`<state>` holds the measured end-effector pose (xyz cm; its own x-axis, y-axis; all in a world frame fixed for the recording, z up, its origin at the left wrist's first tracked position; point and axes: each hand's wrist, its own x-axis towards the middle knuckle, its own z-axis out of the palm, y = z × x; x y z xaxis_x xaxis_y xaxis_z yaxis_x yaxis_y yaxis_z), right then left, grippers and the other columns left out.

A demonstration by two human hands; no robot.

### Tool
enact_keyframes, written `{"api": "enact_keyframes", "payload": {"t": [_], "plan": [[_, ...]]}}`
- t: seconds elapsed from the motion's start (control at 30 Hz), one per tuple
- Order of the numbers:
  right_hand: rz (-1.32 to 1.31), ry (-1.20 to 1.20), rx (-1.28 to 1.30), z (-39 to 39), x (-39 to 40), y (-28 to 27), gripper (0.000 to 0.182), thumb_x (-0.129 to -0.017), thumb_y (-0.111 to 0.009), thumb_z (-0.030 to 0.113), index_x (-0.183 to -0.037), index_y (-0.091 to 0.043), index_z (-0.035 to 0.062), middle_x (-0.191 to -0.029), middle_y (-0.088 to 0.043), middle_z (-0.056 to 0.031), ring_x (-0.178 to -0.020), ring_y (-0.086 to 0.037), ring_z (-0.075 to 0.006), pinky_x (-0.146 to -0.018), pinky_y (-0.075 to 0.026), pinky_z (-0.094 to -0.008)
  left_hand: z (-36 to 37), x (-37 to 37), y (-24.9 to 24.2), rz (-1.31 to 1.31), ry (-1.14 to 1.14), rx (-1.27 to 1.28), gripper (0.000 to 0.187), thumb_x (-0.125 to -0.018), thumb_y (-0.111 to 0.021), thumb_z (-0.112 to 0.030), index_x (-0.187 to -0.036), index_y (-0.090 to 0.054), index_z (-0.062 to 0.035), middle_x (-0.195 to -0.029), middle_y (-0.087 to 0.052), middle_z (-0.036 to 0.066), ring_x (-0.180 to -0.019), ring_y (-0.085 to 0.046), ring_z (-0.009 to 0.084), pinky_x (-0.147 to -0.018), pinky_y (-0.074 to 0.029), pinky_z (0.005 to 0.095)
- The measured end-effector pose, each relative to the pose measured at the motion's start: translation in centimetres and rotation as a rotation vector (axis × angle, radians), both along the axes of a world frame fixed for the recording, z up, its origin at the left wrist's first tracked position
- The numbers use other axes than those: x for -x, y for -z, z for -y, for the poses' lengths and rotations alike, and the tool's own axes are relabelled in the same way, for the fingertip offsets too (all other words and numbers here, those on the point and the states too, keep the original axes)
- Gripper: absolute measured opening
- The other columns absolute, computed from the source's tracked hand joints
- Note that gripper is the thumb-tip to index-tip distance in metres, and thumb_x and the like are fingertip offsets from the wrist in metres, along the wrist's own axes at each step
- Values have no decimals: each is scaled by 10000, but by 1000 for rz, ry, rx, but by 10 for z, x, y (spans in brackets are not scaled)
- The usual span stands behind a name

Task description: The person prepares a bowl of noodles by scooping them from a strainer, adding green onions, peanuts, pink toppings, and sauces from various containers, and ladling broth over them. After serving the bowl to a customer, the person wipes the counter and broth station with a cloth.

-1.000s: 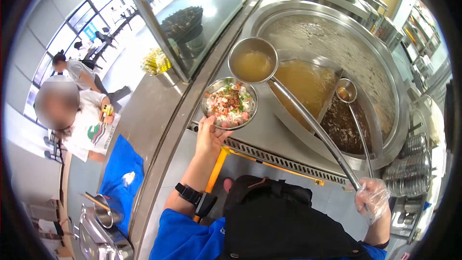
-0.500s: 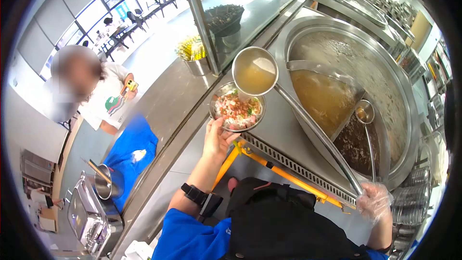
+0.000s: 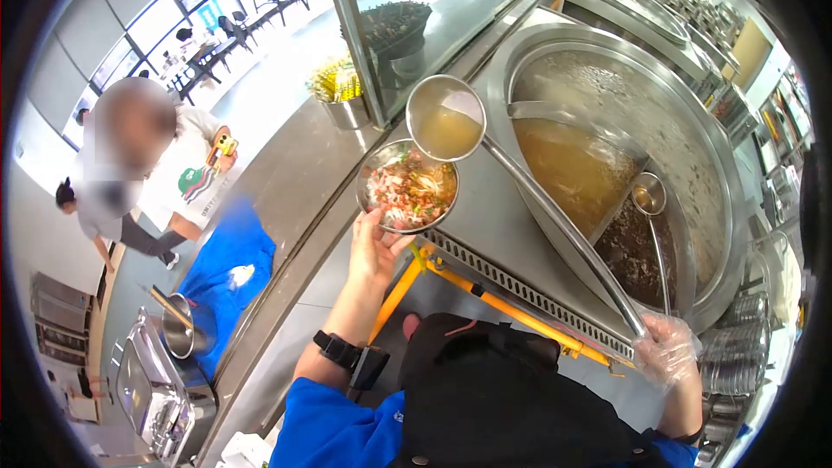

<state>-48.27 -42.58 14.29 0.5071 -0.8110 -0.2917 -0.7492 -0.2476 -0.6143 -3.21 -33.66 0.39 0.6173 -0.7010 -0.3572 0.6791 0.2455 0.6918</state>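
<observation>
The bare left hand (image 3: 373, 253) grasps with its fingers the edge of a round silver metal bowl (image 3: 421, 228), at one o'clock from this hand. The right hand (image 3: 666, 351), in a clear plastic glove (image 3: 683, 338), clenches a long-handled steel ladle (image 3: 563, 230); its yellowish broth (image 3: 448, 132) is at the bowl's one o'clock.

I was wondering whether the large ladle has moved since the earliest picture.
Yes: the large ladle has shifted leftward in view, away from the big pot, whose rim its cup overlapped then.

The ladle (image 3: 562, 225) is silver, its broth (image 3: 446, 133) amber, the apron (image 3: 485, 394) black.
</observation>
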Motion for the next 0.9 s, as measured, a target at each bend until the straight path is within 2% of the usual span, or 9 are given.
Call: {"api": "enact_keyframes", "payload": {"t": [0.03,0.23,0.5,0.63,0.73,0.77,0.83,0.9], "plan": [[12,54,-68,-2,-5,-6,322,-708,-636,102,-1023,-622,36,-714,-584,-72,-618,-575,-181,-585,-477,-313,1,-1,2,-3,5,6,433,-815,-618,-306,-1161,-481,-85,-1061,-458,92,-948,-516,192,-792,-558,380],[36,29,-2,-4,0,-2,343,-707,-634,71,-1049,-621,41,-738,-602,-79,-624,-582,-167,-595,-485,-301,8,-3,3,-4,27,13,442,-819,-612,-303,-1169,-478,-68,-1046,-455,97,-944,-518,196,-788,-563,372],[58,115,-76,-8,1,-4,326,-723,-651,60,-1047,-621,39,-715,-577,-43,-620,-551,-119,-574,-468,-263,16,0,3,-1,47,-8,474,-812,-623,-316,-1183,-470,-64,-1053,-454,99,-928,-518,187,-803,-552,373],[52,119,-123,-7,9,2,307,-737,-656,49,-1043,-619,44,-706,-565,-24,-598,-536,-105,-537,-453,-263,18,-2,13,-53,57,25,353,-840,-610,-262,-1109,-419,-135,-1067,-515,58,-873,-582,204,-706,-573,387],[222,99,-186,-6,21,15,282,-746,-658,34,-1023,-608,18,-671,-556,-21,-573,-520,-95,-504,-432,-259,20,-4,12,-38,66,37,332,-848,-600,-255,-1103,-420,-141,-1072,-522,65,-889,-587,215,-704,-571,390],[392,225,-450,-7,23,12,252,-772,-631,43,-1014,-599,-19,-618,-544,-34,-501,-507,-107,-446,-406,-257,20,-4,10,-38,73,37,327,-850,-598,-253,-1101,-420,-144,-1079,-524,69,-904,-590,221,-705,-571,392],[496,338,-566,-12,17,12,242,-780,-605,50,-1003,-594,-45,-570,-524,-36,-442,-484,-118,-394,-379,-256,20,-4,13,-42,70,26,327,-855,-589,-259,-1104,-416,-137,-1112,-530,81,-953,-600,247,-712,-569,390],[612,421,-660,-18,6,8,259,-791,-608,88,-1000,-587,-63,-515,-489,-36,-382,-449,-124,-344,-343,-254,19,-3,9,7,78,17,456,-840,-592,-322,-1190,-429,-79,-1142,-496,132,-1005,-583,277,-785,-550,389]]}}
